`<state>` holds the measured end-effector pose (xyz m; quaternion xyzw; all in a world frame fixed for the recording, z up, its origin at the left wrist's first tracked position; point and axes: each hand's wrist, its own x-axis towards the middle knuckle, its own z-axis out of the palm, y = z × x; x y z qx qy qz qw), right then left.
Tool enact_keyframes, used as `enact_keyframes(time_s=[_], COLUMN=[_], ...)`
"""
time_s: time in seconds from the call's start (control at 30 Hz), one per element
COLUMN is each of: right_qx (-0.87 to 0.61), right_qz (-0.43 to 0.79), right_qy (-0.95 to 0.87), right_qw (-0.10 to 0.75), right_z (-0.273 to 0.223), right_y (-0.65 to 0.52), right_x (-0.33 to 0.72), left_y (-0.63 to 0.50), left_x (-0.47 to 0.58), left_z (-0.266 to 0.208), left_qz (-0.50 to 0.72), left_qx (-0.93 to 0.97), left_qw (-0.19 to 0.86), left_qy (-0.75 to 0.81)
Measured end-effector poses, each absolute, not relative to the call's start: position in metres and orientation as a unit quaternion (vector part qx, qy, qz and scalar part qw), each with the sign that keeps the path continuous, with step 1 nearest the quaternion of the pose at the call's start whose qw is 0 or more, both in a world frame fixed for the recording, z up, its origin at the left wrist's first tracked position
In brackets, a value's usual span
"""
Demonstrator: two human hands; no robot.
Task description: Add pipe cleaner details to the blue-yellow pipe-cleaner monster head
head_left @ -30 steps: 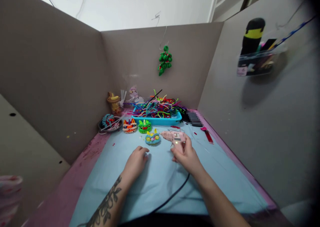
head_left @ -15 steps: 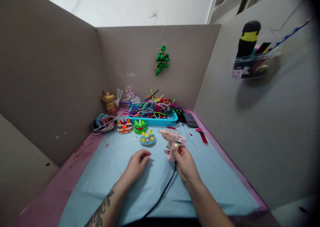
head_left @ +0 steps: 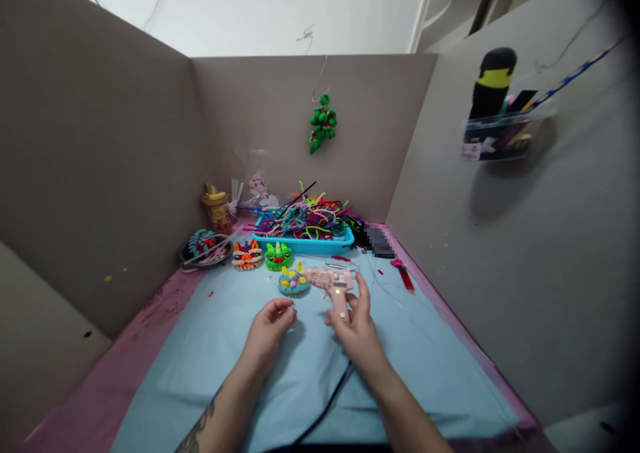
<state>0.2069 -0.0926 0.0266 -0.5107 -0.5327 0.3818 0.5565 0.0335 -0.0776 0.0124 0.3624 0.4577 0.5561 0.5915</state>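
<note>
Pink plastic glue gun [head_left: 333,283], smooth and pistol-shaped, sits gripped in the right hand [head_left: 356,330], nozzle beside a fuzzy round blue pipe-cleaner figure [head_left: 293,282]. Left hand [head_left: 269,330] curls loosely, pinching nothing discernible, over wrinkled pale-blue cloth [head_left: 425,360] between grey cardboard walls [head_left: 100,160].

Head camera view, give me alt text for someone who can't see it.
The right hand grips a pink glue gun, nozzle toward a small blue pipe-cleaner figure on a light blue mat. The left hand rests curled nearby, before a blue tray of pipe cleaners.
</note>
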Motion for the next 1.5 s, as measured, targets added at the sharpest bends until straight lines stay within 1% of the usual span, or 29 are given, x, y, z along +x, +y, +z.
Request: enact_keyframes(time_s=[0.2, 0.37, 0.6, 0.73, 1.0, 1.33, 1.5], right_qx=[-0.527, -0.513, -0.497, -0.507, -0.501, -0.481, -0.473], right_qz=[0.365, 0.334, 0.355, 0.36, 0.339, 0.35, 0.363], right_qy=[-0.525, -0.522, -0.523, -0.538, -0.571, -0.558, -0.539], right_qw=[0.56, 0.594, 0.595, 0.569, 0.556, 0.578, 0.595], right_z=[0.021, 0.019, 0.019, 0.017, 0.012, 0.014, 0.015], right_y=[-0.09, -0.089, -0.09, -0.091, -0.093, -0.094, -0.094], right_x=[0.207, 0.209, 0.208, 0.208, 0.208, 0.203, 0.201], left_y=[-0.073, -0.074, -0.076, -0.075, -0.076, -0.076, -0.077], left_x=[0.03, 0.029, 0.031, 0.031, 0.031, 0.031, 0.031], left_z=[0.015, 0.016, 0.014, 0.013, 0.013, 0.007, 0.006], left_qz=[0.626, 0.651, 0.656, 0.655, 0.659, 0.66, 0.65], left_qx=[0.294, 0.276, 0.278, 0.284, 0.29, 0.334, 0.342], left_qw=[0.574, 0.579, 0.594, 0.592, 0.579, 0.549, 0.552], left_qy=[0.439, 0.406, 0.373, 0.373, 0.382, 0.389, 0.394])
